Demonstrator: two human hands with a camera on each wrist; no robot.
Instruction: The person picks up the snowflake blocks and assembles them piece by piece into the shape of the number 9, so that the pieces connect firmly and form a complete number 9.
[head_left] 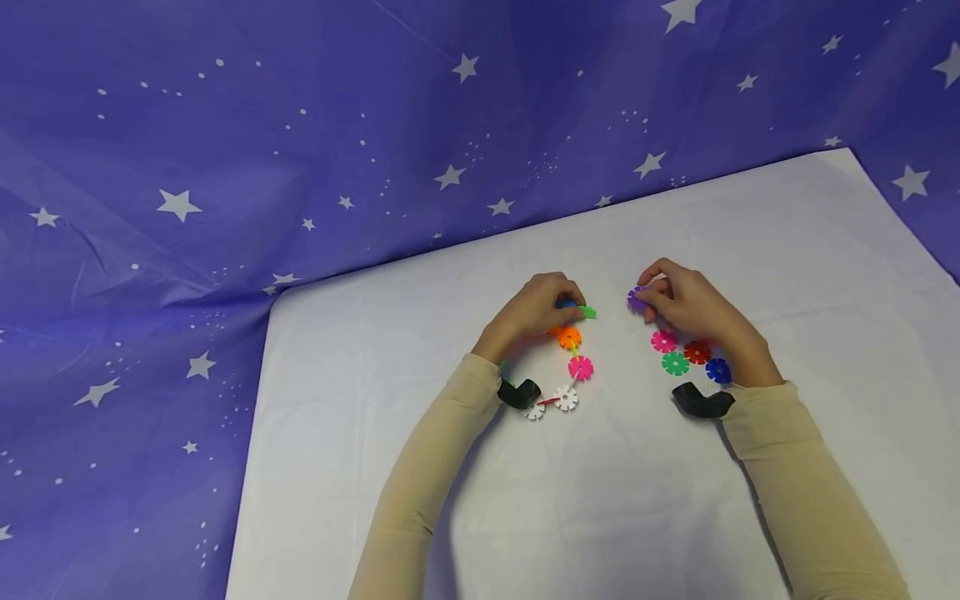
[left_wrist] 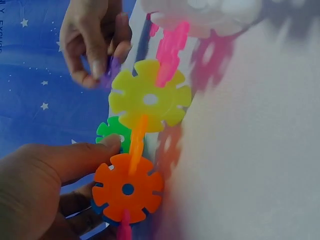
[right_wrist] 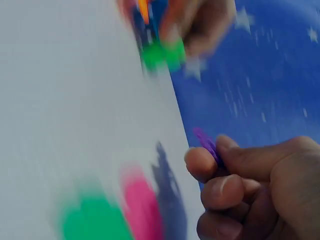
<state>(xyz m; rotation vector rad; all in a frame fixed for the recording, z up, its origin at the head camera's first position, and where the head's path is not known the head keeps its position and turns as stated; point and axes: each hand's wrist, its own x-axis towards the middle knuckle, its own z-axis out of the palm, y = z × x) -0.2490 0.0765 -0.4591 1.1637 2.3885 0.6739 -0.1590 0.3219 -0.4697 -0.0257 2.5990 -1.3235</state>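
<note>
Purple disc, right of ctr in head pic, has open room on white cloth toward L hand + back edge. It's thin, round, notched. R hand pinches it, thumb to finger; L hand, fingers bent, pinches green disc by bright disc chain.

From afar I see smooth plastic discs at four o'clock, a matt cloth-covered surface, a creased fabric backdrop at twelve.

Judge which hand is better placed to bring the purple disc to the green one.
Probably right: the right hand pinches the purple disc, while the left hand holds the green disc.
</note>
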